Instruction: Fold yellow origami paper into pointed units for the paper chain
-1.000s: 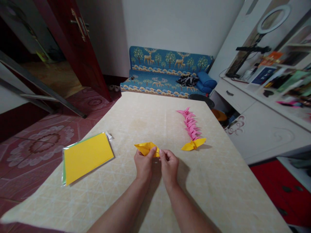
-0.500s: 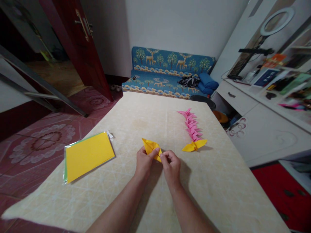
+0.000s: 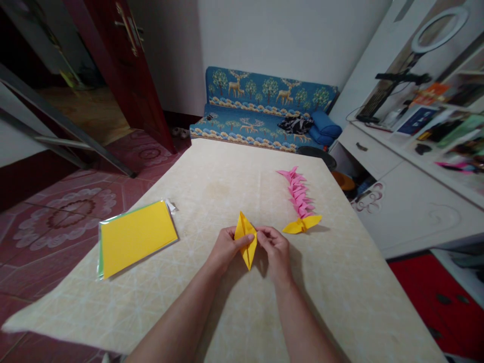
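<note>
A piece of folded yellow origami paper [image 3: 245,228], shaped like a narrow diamond, is held above the table with one point toward the far side and one toward me. My left hand [image 3: 228,247] is closed on its left side, the thumb pressed flat across the front near the middle. At the right corner my right hand [image 3: 275,247] pinches the paper between thumb and fingers. To the right of my hands, a finished yellow paper crane [image 3: 302,224] with spread wings sits at the near end of a row of several pink paper cranes [image 3: 298,191].
A clear packet of yellow and green paper sheets [image 3: 139,239] lies at the left on the cloth-covered table [image 3: 212,176]. Beyond the table's far edge stands a blue patterned sofa [image 3: 249,121]. A white cabinet [image 3: 408,201] is at the right, a metal ladder [image 3: 98,156] at the left.
The folded yellow paper has turned from slanting to nearly upright in view, its lower point now toward me. My right hand has shifted slightly right and farther away, its grip now at the right corner.
</note>
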Available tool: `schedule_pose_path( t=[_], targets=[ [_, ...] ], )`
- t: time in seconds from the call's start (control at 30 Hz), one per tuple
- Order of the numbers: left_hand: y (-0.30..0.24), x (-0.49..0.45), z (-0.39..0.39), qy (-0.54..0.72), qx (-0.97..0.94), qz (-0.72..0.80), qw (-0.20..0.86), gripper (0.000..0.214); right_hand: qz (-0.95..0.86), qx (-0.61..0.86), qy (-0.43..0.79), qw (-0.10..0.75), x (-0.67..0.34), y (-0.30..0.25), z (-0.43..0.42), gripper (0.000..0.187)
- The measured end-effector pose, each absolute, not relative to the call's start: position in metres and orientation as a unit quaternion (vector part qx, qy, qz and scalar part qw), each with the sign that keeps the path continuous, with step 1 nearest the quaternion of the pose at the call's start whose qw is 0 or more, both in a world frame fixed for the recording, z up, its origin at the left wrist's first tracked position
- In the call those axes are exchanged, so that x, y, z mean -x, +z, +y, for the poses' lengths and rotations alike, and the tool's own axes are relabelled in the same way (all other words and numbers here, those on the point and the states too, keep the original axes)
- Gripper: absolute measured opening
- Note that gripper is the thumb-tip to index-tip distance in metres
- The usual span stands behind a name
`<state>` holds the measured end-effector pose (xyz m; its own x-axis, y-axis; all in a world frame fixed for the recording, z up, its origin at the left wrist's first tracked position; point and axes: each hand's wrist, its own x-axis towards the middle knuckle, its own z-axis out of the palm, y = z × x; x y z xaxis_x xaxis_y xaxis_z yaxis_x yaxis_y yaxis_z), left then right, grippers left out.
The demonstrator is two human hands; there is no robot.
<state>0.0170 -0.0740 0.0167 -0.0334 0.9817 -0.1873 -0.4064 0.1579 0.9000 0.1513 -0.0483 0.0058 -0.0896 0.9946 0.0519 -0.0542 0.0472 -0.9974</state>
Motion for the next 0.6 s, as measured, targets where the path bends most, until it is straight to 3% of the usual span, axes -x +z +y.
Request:
schedule_pose_path(
  t=[0.6],
  targets=[
    [0.0175, -0.0203, -0.0783, 0.5, -0.394, 0.474, 0.608, 0.03, -0.58, 0.396, 0.53, 0.476, -0.1572, 0.0066, -0.0428, 0.018]
  ],
)
